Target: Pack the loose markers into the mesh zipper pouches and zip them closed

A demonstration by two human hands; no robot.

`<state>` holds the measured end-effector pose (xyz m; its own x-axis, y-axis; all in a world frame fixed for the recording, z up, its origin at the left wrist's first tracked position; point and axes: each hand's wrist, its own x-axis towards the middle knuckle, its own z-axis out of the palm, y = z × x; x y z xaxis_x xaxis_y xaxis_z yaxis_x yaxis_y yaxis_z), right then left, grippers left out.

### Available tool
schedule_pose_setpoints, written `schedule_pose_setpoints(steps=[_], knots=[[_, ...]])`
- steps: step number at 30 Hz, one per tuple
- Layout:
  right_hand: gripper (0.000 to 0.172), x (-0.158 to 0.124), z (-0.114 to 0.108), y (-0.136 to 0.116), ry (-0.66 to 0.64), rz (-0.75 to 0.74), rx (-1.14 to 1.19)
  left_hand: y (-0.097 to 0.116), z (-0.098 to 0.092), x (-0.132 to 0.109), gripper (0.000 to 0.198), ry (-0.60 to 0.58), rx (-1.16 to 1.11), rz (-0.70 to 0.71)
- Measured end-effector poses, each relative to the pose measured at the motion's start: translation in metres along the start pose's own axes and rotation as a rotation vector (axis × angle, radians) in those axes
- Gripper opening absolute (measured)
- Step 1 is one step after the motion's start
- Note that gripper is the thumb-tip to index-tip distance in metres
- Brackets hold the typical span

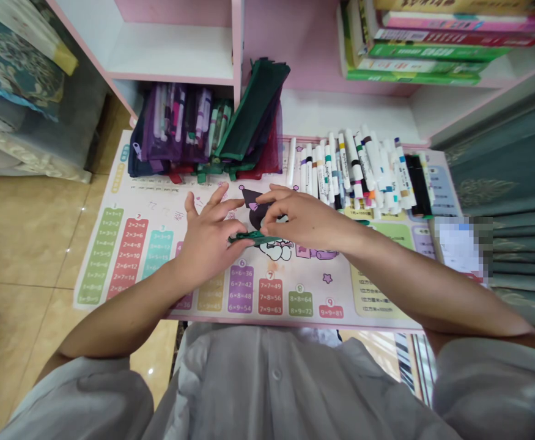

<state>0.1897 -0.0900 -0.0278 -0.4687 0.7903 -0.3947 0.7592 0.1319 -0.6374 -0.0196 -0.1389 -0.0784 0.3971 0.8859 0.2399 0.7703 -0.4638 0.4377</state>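
A narrow dark green mesh pouch (pixel 250 237) is stretched between my two hands over the middle of the desk, seen almost edge-on. My left hand (pixel 212 235) pinches its left end between thumb and index finger, the other fingers spread out. At the right end, my right hand (pixel 301 217) grips it with thumb and fingertips pressed together. Part of the pouch is hidden behind the right fingers, and whether anything lies inside I cannot tell.
Mesh pouches (pixel 253 122) in green, purple and red, some holding markers (pixel 170 113), are piled at the back left. Several loose white markers (pixel 354 168) lie at the back right. Books (pixel 432 52) are stacked on the shelf above. A printed mat (pixel 340 287) covers the desk.
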Motion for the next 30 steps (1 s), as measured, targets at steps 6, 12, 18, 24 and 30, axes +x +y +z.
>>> schedule_pose_setpoints(steps=[6,12,18,24,30], knots=[[0.017,0.0001,0.0009,0.0017,0.0,-0.024,-0.009,0.0001,-0.0016,-0.0004,0.018,-0.009,-0.009,0.007],[0.016,-0.0007,0.0002,0.0036,0.005,-0.044,0.012,-0.0004,-0.0025,-0.0004,0.018,-0.008,-0.012,-0.001],[0.015,-0.0006,-0.0004,0.0053,0.005,-0.044,0.004,-0.0001,-0.0034,0.0001,0.016,-0.005,-0.019,0.004],[0.016,-0.0024,-0.0024,0.004,0.01,-0.033,-0.012,-0.0001,-0.0052,0.0005,0.016,-0.034,-0.013,-0.018],[0.017,-0.0051,-0.0036,0.0044,0.014,-0.036,-0.025,0.0006,-0.0061,0.0009,0.016,-0.042,-0.012,-0.023]])
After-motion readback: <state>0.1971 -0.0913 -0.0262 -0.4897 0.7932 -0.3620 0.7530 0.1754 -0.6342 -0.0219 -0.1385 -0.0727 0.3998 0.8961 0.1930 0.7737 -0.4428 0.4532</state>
